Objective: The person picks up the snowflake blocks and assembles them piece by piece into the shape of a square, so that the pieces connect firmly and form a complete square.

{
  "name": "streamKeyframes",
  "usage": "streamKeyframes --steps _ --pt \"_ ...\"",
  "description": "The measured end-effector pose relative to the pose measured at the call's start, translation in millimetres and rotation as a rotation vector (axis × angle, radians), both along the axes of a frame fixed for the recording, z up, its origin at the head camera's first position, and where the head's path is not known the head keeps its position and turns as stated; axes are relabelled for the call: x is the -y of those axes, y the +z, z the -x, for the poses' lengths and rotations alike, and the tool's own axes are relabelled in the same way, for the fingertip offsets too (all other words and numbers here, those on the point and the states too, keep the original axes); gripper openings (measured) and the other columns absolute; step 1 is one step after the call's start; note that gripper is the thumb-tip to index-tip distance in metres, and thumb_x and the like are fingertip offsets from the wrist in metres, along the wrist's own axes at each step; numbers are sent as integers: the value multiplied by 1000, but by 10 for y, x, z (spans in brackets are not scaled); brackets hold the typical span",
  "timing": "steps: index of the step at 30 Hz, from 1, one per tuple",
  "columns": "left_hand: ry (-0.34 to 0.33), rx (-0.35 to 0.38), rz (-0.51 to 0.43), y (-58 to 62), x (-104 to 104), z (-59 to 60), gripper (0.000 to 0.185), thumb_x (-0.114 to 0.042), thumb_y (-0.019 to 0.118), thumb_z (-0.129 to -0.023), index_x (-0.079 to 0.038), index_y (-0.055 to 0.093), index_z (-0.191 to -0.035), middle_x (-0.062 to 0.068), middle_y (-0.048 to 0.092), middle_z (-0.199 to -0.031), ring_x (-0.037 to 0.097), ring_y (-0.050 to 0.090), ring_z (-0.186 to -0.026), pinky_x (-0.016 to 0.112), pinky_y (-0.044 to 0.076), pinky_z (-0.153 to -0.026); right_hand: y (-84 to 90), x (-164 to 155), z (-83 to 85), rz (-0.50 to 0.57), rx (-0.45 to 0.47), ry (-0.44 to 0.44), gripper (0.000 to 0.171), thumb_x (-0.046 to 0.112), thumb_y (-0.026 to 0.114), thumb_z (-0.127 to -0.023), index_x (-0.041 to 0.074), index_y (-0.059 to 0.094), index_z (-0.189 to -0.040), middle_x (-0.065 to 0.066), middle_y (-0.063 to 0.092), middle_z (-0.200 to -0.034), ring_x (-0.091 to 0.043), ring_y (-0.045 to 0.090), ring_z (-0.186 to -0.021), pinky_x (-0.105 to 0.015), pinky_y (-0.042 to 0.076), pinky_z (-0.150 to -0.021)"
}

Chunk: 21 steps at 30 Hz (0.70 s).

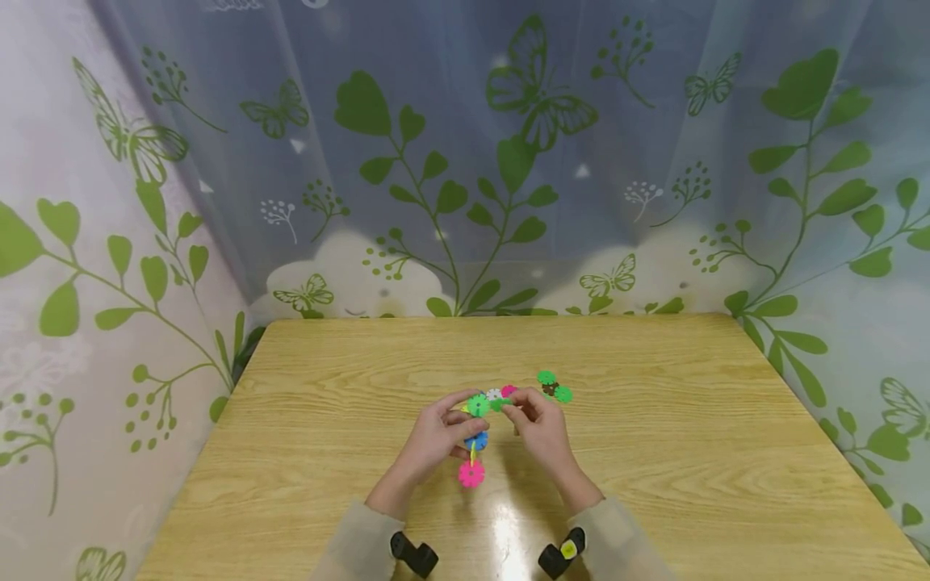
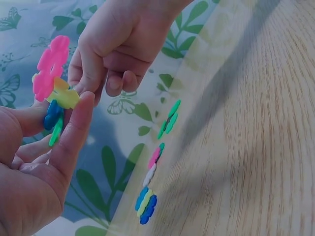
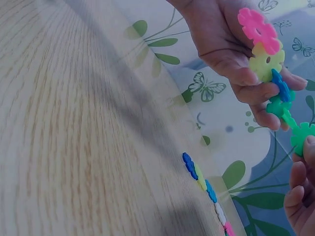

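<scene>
Above the middle of the wooden table (image 1: 654, 452), my left hand (image 1: 465, 415) grips a chain of flower-shaped plastic discs (image 1: 474, 452) joined edge to edge. Pink hangs lowest, then yellow, blue and green. My right hand (image 1: 517, 410) pinches a green disc (image 1: 498, 403) at the chain's top end. In the left wrist view the chain (image 2: 53, 93) sits between my left thumb and fingers, with the right hand (image 2: 118, 49) just behind it. The right wrist view shows the chain (image 3: 268, 59) in the left hand (image 3: 226, 44) and the green disc (image 3: 305, 137) at my right fingertips (image 3: 310, 147).
Loose discs lie on the table just beyond the hands: white (image 1: 494, 394), pink (image 1: 508, 390) and a green cluster (image 1: 554, 387) to the right. A leaf-and-butterfly curtain (image 1: 465, 161) closes off the back and sides. Bare table stretches left, right and near.
</scene>
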<state>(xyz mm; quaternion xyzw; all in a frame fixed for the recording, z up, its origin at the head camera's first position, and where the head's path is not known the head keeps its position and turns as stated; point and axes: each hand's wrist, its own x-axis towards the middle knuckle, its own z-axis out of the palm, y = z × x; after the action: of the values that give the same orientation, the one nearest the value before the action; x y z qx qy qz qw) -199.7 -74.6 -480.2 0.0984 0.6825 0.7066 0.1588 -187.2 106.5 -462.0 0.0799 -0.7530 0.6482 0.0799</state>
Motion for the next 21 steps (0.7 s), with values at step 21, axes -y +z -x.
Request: streamKeyframes --steps 21 --pt "-57 -49 -14 -19 -49 -26 55 -16 62 -90 -9 41 -140 23 64 -103 21 62 -71 28 56 -52 -41 26 -9 -78 -260 -3 6 -14 64 -79 -9 62 -79 -21 59 -76 -16 47 -56 -16 40 -47"
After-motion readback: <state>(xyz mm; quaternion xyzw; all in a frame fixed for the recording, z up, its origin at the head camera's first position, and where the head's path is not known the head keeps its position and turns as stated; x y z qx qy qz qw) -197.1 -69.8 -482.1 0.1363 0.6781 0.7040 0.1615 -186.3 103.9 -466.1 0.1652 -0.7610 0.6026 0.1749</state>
